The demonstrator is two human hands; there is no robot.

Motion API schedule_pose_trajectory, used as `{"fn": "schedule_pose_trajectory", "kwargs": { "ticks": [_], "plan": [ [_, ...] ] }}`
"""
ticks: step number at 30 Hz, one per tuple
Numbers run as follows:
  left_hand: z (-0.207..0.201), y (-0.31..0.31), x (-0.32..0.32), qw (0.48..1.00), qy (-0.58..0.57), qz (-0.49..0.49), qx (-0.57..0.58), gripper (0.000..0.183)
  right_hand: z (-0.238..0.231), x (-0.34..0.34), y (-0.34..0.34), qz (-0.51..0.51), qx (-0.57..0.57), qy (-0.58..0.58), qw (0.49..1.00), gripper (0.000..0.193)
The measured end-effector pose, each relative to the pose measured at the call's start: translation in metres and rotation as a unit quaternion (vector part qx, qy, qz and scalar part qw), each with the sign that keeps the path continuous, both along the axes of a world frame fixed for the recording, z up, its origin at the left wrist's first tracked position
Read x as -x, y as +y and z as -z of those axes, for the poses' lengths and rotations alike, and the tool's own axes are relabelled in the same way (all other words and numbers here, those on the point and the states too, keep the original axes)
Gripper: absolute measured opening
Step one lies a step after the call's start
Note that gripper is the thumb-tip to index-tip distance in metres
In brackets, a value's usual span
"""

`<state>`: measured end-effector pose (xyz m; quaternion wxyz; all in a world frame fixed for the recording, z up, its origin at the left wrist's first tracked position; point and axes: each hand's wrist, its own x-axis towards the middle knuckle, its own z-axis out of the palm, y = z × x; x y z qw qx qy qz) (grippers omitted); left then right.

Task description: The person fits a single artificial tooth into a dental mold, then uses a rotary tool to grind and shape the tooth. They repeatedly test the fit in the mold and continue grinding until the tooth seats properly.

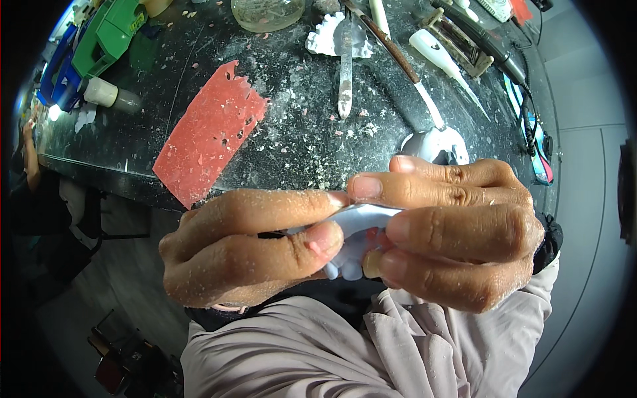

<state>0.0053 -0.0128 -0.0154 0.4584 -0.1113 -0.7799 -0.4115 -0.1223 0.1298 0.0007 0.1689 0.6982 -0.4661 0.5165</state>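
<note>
Close in front of me, both hands grip a small pale-blue dental cast (361, 215) with rounded teeth along its lower edge. My left hand (245, 242) pinches its left side between thumb and fingers, and a smear of pink wax clings to the thumb tip. On the right side, the fingers of my right hand (464, 232) are closed over the cast. Bits of pink wax (373, 237) show inside it, and a yellowish tooth (373, 263) sits beside my right fingertips. Fingers hide much of the cast. White dust speckles both hands.
On the dark, crumb-strewn bench lies a torn pink wax sheet (211, 136). Beyond are a white tooth cast (325, 38), a flat spatula (346, 79), a brown-handled tool (397, 56), a white pointed tool (441, 56) and a glass bowl (269, 16). A green object (106, 40) stands far left.
</note>
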Motion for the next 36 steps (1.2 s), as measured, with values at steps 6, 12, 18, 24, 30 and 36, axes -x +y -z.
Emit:
{"fn": "schedule_pose_trajectory", "kwargs": {
  "ticks": [6, 12, 18, 24, 30, 36],
  "plan": [
    [0.0014, -0.0042, -0.0002, 1.000, -0.003, 0.011, 0.020, 0.016, -0.0009, 0.0008, 0.0033, -0.008, -0.019, 0.008, 1.000, 0.022],
    [0.0035, -0.0032, -0.0019, 1.000, 0.003, 0.015, 0.022, 0.022, -0.0034, -0.0012, 0.0044, -0.012, -0.033, -0.001, 0.999, 0.023],
    [0.0042, -0.0030, -0.0026, 1.000, -0.004, 0.008, 0.027, 0.023, -0.0035, -0.0023, 0.0046, -0.009, -0.037, -0.005, 0.999, 0.023],
    [-0.0005, -0.0046, -0.0036, 0.999, -0.014, 0.025, 0.025, 0.021, -0.0038, -0.0036, 0.0041, 0.008, -0.033, -0.006, 0.999, 0.022],
    [0.0004, -0.0020, -0.0040, 1.000, -0.018, 0.022, 0.007, 0.017, -0.0031, -0.0017, 0.0050, -0.002, -0.043, -0.010, 0.999, 0.024],
    [0.0057, -0.0050, -0.0050, 1.000, -0.003, 0.003, 0.018, 0.025, -0.0036, 0.0021, 0.0050, -0.034, -0.062, -0.026, 0.997, 0.037]
  ]
}}
